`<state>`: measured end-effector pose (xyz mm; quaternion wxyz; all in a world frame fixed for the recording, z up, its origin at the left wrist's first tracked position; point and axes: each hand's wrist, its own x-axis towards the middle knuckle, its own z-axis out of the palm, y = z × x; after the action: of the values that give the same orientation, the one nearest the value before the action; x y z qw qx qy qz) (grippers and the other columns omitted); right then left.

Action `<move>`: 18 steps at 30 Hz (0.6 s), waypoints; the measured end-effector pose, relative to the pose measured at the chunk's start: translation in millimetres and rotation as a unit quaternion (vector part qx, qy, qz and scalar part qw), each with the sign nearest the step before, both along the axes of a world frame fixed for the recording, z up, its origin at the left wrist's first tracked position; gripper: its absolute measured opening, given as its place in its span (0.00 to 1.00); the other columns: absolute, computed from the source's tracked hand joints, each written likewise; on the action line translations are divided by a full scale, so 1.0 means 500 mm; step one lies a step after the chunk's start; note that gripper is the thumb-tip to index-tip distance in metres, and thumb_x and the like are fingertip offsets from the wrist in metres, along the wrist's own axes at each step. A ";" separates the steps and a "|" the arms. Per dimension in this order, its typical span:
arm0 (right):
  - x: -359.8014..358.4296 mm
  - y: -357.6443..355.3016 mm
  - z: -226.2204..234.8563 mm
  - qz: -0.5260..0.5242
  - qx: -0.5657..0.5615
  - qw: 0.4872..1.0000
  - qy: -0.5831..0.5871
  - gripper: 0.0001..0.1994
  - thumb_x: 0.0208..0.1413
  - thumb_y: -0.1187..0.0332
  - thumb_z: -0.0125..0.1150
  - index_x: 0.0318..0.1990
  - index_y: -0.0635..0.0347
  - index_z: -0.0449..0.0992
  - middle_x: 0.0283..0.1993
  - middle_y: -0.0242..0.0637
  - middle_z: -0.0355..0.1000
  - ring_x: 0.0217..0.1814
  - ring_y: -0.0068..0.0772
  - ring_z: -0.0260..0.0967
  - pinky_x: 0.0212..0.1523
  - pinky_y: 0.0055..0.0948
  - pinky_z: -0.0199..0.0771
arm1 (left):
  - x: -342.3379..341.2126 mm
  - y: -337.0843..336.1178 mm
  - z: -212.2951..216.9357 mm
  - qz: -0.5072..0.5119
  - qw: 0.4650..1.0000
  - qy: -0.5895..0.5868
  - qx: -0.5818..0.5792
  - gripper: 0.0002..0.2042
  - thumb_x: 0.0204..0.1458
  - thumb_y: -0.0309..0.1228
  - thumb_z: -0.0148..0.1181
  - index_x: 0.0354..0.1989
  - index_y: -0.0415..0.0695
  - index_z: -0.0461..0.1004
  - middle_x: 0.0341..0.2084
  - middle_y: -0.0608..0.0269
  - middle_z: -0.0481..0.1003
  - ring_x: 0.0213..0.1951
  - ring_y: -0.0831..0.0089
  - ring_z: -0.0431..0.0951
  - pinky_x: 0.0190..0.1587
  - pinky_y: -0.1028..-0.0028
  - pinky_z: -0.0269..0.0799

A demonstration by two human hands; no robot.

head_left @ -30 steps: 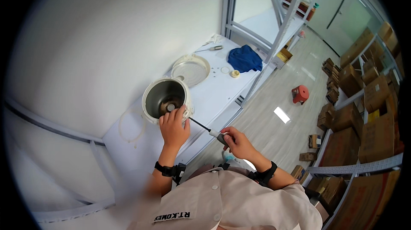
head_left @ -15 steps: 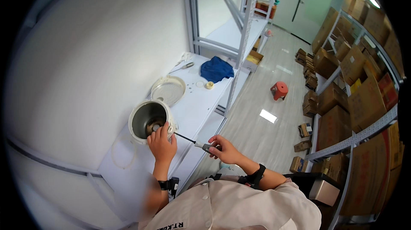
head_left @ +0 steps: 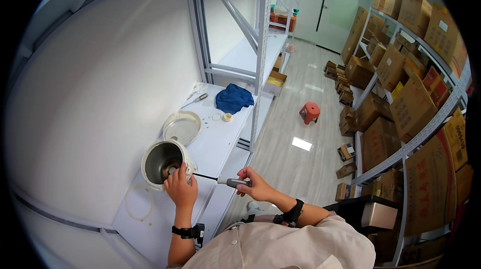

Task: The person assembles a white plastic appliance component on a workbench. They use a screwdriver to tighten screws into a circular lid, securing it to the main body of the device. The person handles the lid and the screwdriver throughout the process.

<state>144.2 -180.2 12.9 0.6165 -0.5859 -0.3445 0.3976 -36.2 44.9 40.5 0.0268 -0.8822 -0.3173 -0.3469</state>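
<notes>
My left hand gripped a round white metal-lined cooker body at its near rim; my right hand clasped a dark-shafted, grey-handled screwdriver.

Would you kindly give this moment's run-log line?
left hand: holds pot by rim | right hand: holds screwdriver, shaft toward pot | nearby: blue cloth

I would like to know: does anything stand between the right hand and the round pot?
Only the screwdriver held in the right hand spans the gap to the round pot; nothing else visible blocks it. The left hand is at the pot's near rim, close to the screwdriver's far end.
</notes>
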 end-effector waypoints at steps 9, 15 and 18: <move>0.001 -0.003 0.089 0.012 -0.103 0.993 -0.056 0.23 0.73 0.61 0.58 0.68 0.60 0.61 0.57 0.45 0.68 0.39 0.28 0.76 0.36 0.29 0.76 | -0.006 -0.003 -0.003 0.003 1.000 -0.004 0.006 0.27 0.48 0.34 0.69 0.61 0.50 0.79 0.46 0.66 0.80 0.44 0.62 0.76 0.51 0.60 0.65; -0.009 -0.023 0.053 -0.006 0.017 0.990 -0.138 0.22 0.72 0.68 0.59 0.68 0.60 0.61 0.55 0.44 0.69 0.39 0.28 0.75 0.39 0.30 0.77 | -0.001 -0.002 0.003 0.004 1.000 -0.017 0.012 0.26 0.48 0.33 0.68 0.60 0.50 0.80 0.45 0.68 0.81 0.42 0.63 0.74 0.49 0.62 0.64; 0.002 -0.024 0.077 -0.015 -0.040 0.992 -0.121 0.19 0.73 0.67 0.56 0.67 0.61 0.63 0.45 0.42 0.74 0.33 0.30 0.77 0.35 0.34 0.77 | 0.000 -0.009 0.003 0.007 1.000 -0.017 0.010 0.26 0.48 0.33 0.68 0.60 0.50 0.80 0.45 0.68 0.81 0.41 0.63 0.74 0.48 0.62 0.64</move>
<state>145.0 -192.2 51.4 0.5522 -0.6587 -0.3921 0.3279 -36.1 40.5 41.8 0.0325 -0.8736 -0.3201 -0.3652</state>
